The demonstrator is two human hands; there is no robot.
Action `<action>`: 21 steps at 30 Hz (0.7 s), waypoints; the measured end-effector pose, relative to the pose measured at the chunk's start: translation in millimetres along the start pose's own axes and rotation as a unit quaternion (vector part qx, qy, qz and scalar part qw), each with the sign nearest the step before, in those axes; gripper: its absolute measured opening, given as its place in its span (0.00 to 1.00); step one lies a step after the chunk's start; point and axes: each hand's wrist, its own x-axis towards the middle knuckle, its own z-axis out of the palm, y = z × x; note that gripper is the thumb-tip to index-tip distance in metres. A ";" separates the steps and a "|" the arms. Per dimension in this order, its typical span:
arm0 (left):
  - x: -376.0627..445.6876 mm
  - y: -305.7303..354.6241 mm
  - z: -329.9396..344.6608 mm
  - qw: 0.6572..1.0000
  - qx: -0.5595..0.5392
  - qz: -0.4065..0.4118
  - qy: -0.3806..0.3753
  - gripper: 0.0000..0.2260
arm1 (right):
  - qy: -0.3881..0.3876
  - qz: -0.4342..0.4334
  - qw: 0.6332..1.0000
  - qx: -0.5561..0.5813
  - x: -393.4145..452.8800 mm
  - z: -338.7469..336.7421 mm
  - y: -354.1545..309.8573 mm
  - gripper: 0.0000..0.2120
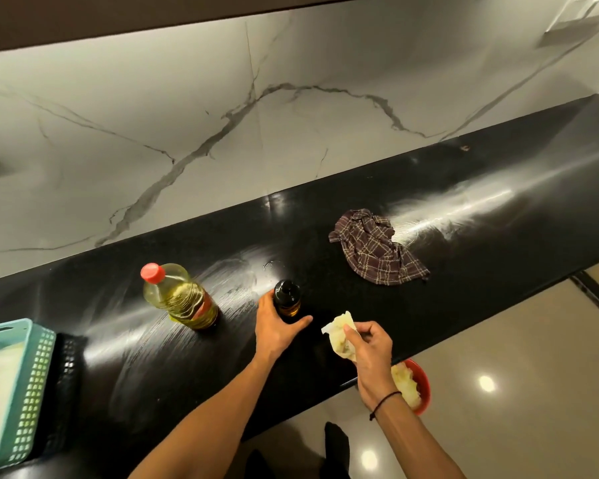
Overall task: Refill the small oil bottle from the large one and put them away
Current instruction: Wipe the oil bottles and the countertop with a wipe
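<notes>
The large oil bottle (180, 297) stands upright on the black counter (464, 257), clear plastic with yellow oil and a red cap on. To its right stands the small dark oil bottle (286, 299) with a black cap. My left hand (276, 328) grips the small bottle from the near side, thumb curled round its base. My right hand (370, 350) holds a crumpled, oil-stained paper tissue (341, 335) just right of the small bottle, above the counter's front edge.
A checked dark cloth (377, 252) lies bunched on the counter to the right. A teal perforated basket (18, 385) sits at the counter's left end. A red bin (421, 385) with crumpled tissue stands on the floor below the counter edge. Smear marks streak the counter.
</notes>
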 end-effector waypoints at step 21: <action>2.8 27.9 -17.4 0.993 -0.018 0.045 0.103 0.16 | -0.156 -0.223 0.929 -0.252 -10.6 84.1 -58.4 0.24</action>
